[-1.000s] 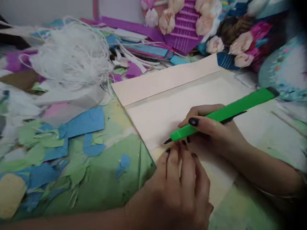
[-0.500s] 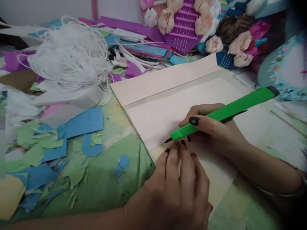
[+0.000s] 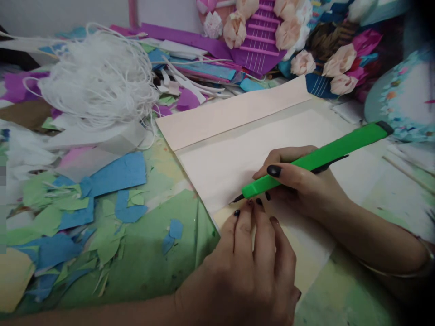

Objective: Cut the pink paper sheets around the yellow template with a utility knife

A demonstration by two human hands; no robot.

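Observation:
My right hand point(image 3: 299, 181) is closed around a thick green pen point(image 3: 326, 151) with a dark tip and a black clip. Its tip touches a pale sheet of paper point(image 3: 217, 167), close to the sheet's left edge. Along the far side of that sheet runs a peach folded strip point(image 3: 238, 111). My left hand point(image 3: 244, 267) lies palm down, fingers stretched out, on a cream-yellow part of the paper point(image 3: 312, 267). Its fingertips rest just below the pen tip. How the paper sits under the palm is hidden.
A tangle of white cord point(image 3: 98, 81) lies at the back left. Green and blue paper scraps point(image 3: 118, 176) spread over the green-stained table cover point(image 3: 163, 271). Behind the sheet stand a purple craft piece with paper flowers point(image 3: 258, 36) and a round, light-blue decorated piece point(image 3: 390, 104).

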